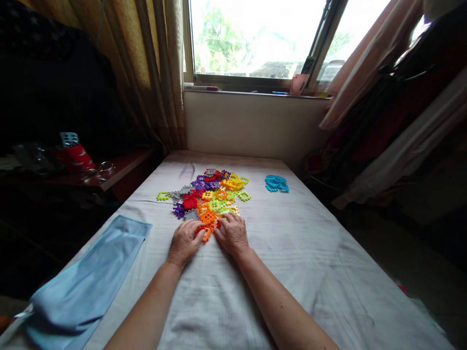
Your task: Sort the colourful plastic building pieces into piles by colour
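Note:
A mixed heap of plastic interlocking square tiles (216, 204) in red, purple, grey, yellow, green and orange lies on the sheet. At its near edge are several orange interlocking tiles (208, 218). My left hand (185, 239) has its fingers curled against the left side of these orange tiles, thumb close to the lowest one. From the right, my right hand (233, 233) closes its bent fingers on the same orange tiles, partly hiding them. A separate pile of blue interlocking tiles (276, 183) sits apart to the right.
A pale sheet (299, 262) covers the bed-like surface. Folded light-blue cloth (98, 277) lies at the left. Beyond the left edge, a dark table (127, 167) holds a red container (76, 156) and glasses (98, 171). Clothes (394, 107) hang at right; a window stands behind.

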The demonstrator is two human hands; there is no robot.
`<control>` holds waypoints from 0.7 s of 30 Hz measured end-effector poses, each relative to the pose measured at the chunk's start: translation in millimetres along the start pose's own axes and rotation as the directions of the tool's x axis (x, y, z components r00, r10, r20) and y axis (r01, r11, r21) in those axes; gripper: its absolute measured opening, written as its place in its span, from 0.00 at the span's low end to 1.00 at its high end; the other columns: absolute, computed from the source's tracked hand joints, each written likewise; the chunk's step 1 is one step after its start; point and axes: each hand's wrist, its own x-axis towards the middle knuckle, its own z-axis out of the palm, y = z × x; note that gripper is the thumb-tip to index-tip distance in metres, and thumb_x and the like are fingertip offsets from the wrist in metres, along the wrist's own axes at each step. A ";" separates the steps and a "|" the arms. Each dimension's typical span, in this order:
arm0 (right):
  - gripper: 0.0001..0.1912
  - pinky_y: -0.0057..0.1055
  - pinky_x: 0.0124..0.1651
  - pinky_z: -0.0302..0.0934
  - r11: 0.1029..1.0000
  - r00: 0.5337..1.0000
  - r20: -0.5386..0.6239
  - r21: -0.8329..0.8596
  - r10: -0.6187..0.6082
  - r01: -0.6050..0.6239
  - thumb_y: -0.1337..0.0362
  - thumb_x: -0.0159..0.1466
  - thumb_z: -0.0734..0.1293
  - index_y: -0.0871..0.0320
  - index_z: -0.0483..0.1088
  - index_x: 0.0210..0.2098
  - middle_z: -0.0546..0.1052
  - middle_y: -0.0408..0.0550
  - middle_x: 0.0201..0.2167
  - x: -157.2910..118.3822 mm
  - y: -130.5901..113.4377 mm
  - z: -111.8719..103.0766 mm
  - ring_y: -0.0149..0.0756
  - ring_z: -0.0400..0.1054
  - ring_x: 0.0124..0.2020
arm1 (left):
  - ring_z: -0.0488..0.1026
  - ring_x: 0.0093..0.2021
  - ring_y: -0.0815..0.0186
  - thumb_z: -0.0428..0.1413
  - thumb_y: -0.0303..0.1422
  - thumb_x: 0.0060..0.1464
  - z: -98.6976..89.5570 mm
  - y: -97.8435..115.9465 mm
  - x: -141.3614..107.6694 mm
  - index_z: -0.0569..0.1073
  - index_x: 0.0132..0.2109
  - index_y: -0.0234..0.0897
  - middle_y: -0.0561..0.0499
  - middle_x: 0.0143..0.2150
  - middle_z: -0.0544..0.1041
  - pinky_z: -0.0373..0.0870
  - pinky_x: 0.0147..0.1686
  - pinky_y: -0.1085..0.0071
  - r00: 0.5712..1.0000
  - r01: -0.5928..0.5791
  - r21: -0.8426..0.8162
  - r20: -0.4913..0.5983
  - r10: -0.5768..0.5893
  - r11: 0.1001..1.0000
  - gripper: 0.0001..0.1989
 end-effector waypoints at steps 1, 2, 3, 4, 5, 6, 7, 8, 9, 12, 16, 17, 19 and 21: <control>0.10 0.45 0.59 0.53 1.000 1.000 -0.013 -0.007 0.002 -0.002 0.59 0.62 0.70 0.52 0.77 0.42 0.77 0.49 0.53 -0.1 0.7 1.1 0.49 0.63 0.59 | 0.76 0.50 0.59 0.54 0.34 0.58 0.1 -0.3 0.0 0.77 0.45 0.42 0.49 0.45 0.82 0.70 0.56 0.57 1.000 -0.001 -0.008 0.005 0.001 1.000 0.10; 0.10 0.45 0.59 0.53 1.000 1.000 -0.030 -0.013 0.001 -0.001 0.59 0.62 0.70 0.52 0.77 0.42 0.77 0.49 0.53 -0.2 1.5 2.1 0.48 0.63 0.59 | 0.76 0.50 0.59 0.54 0.34 0.58 0.1 -0.5 0.0 0.77 0.45 0.42 0.49 0.45 0.82 0.70 0.56 0.57 1.000 -0.001 -0.016 0.011 0.001 1.000 0.10; 0.09 0.44 0.59 0.53 1.000 0.999 -0.047 -0.016 -0.005 0.004 0.59 0.62 0.70 0.52 0.77 0.41 0.77 0.50 0.53 -0.5 2.3 2.9 0.48 0.63 0.58 | 0.75 0.50 0.59 0.54 0.35 0.58 -0.1 -0.6 0.1 0.77 0.45 0.42 0.49 0.45 0.81 0.70 0.56 0.57 1.000 0.000 -0.023 0.015 0.000 1.000 0.10; 0.09 0.44 0.59 0.52 1.000 0.998 -0.062 -0.015 -0.015 0.015 0.59 0.63 0.69 0.52 0.77 0.41 0.78 0.49 0.53 -0.9 3.2 3.3 0.47 0.63 0.58 | 0.75 0.50 0.59 0.54 0.35 0.58 -0.5 -0.7 0.2 0.77 0.45 0.42 0.49 0.46 0.81 0.70 0.56 0.57 1.000 0.002 -0.028 0.018 -0.001 1.000 0.10; 0.08 0.43 0.59 0.52 1.000 0.997 -0.075 -0.012 -0.028 0.027 0.59 0.64 0.68 0.52 0.77 0.40 0.78 0.48 0.52 -1.4 4.3 3.2 0.46 0.64 0.57 | 0.75 0.50 0.59 0.54 0.35 0.59 -0.9 -0.8 0.4 0.77 0.45 0.42 0.49 0.46 0.81 0.70 0.56 0.57 1.000 0.004 -0.033 0.020 -0.003 0.999 0.10; 0.07 0.42 0.58 0.52 0.999 0.995 -0.086 -0.006 -0.040 0.040 0.60 0.65 0.67 0.52 0.77 0.40 0.79 0.47 0.51 -2.1 5.5 2.5 0.45 0.64 0.57 | 0.75 0.50 0.59 0.54 0.35 0.59 -1.3 -0.9 0.6 0.78 0.45 0.42 0.49 0.45 0.82 0.70 0.57 0.57 1.000 0.007 -0.038 0.023 -0.006 0.999 0.10; 0.07 0.41 0.58 0.52 0.999 0.994 -0.097 0.001 -0.048 0.048 0.61 0.66 0.66 0.52 0.77 0.39 0.79 0.47 0.50 -2.9 6.8 1.5 0.44 0.65 0.56 | 0.76 0.50 0.59 0.53 0.35 0.59 -1.6 -1.1 0.8 0.78 0.45 0.42 0.49 0.45 0.82 0.70 0.57 0.57 1.000 0.009 -0.042 0.025 -0.008 0.999 0.10; 0.07 0.40 0.57 0.53 0.999 0.993 -0.108 0.009 -0.050 0.051 0.62 0.67 0.66 0.52 0.77 0.38 0.80 0.46 0.48 -3.9 8.3 0.1 0.42 0.66 0.54 | 0.76 0.50 0.59 0.53 0.34 0.59 -1.9 -1.3 0.9 0.78 0.45 0.42 0.49 0.45 0.82 0.70 0.57 0.57 1.000 0.012 -0.046 0.026 -0.010 0.999 0.11; 0.07 0.39 0.56 0.53 0.999 0.992 -0.117 0.017 -0.046 0.049 0.63 0.67 0.65 0.52 0.77 0.37 0.80 0.46 0.47 -4.8 9.8 -1.3 0.41 0.67 0.52 | 0.76 0.50 0.59 0.53 0.34 0.59 -1.9 -1.6 1.0 0.78 0.44 0.42 0.49 0.45 0.82 0.70 0.57 0.57 1.000 0.014 -0.048 0.026 -0.013 0.999 0.11; 0.07 0.37 0.53 0.54 0.999 0.989 -0.145 0.027 -0.016 0.020 0.63 0.67 0.66 0.52 0.77 0.39 0.81 0.46 0.46 -6.6 13.3 -3.7 0.40 0.69 0.49 | 0.76 0.50 0.59 0.53 0.34 0.58 -0.9 -2.8 0.9 0.78 0.44 0.42 0.49 0.45 0.82 0.71 0.57 0.57 1.000 0.021 -0.052 0.025 -0.020 0.998 0.11; 0.15 0.41 0.57 0.53 1.000 0.994 -0.111 -0.025 -0.014 0.011 0.55 0.62 0.71 0.53 0.76 0.47 0.77 0.51 0.53 -5.0 13.6 -1.3 0.47 0.65 0.56 | 0.76 0.51 0.59 0.54 0.34 0.57 1.1 -3.8 0.6 0.79 0.43 0.43 0.50 0.45 0.82 0.70 0.57 0.56 1.000 0.028 -0.048 0.014 -0.027 0.998 0.10; 0.16 0.42 0.57 0.53 0.999 0.996 -0.087 -0.038 -0.010 0.007 0.54 0.62 0.71 0.53 0.76 0.47 0.77 0.51 0.54 -4.0 13.1 -0.4 0.48 0.64 0.57 | 0.76 0.51 0.59 0.55 0.34 0.57 1.4 -3.7 0.6 0.79 0.43 0.43 0.50 0.44 0.82 0.71 0.57 0.56 1.000 0.030 -0.045 0.010 -0.029 0.999 0.10; 0.14 0.42 0.57 0.53 0.999 0.999 -0.051 -0.047 0.003 -0.006 0.54 0.63 0.70 0.53 0.76 0.45 0.77 0.51 0.54 -2.2 12.3 0.5 0.48 0.64 0.57 | 0.76 0.51 0.59 0.55 0.34 0.57 1.5 -3.4 0.7 0.79 0.43 0.43 0.50 0.44 0.82 0.71 0.57 0.57 1.000 0.031 -0.042 0.006 -0.031 0.999 0.10; 0.12 0.40 0.56 0.54 0.999 0.999 -0.043 -0.038 0.008 -0.010 0.54 0.64 0.69 0.53 0.76 0.43 0.77 0.50 0.52 -1.1 11.9 0.2 0.45 0.65 0.55 | 0.76 0.51 0.59 0.55 0.34 0.57 1.3 -3.0 0.8 0.79 0.42 0.43 0.50 0.44 0.82 0.71 0.57 0.57 1.000 0.030 -0.045 0.008 -0.029 0.999 0.09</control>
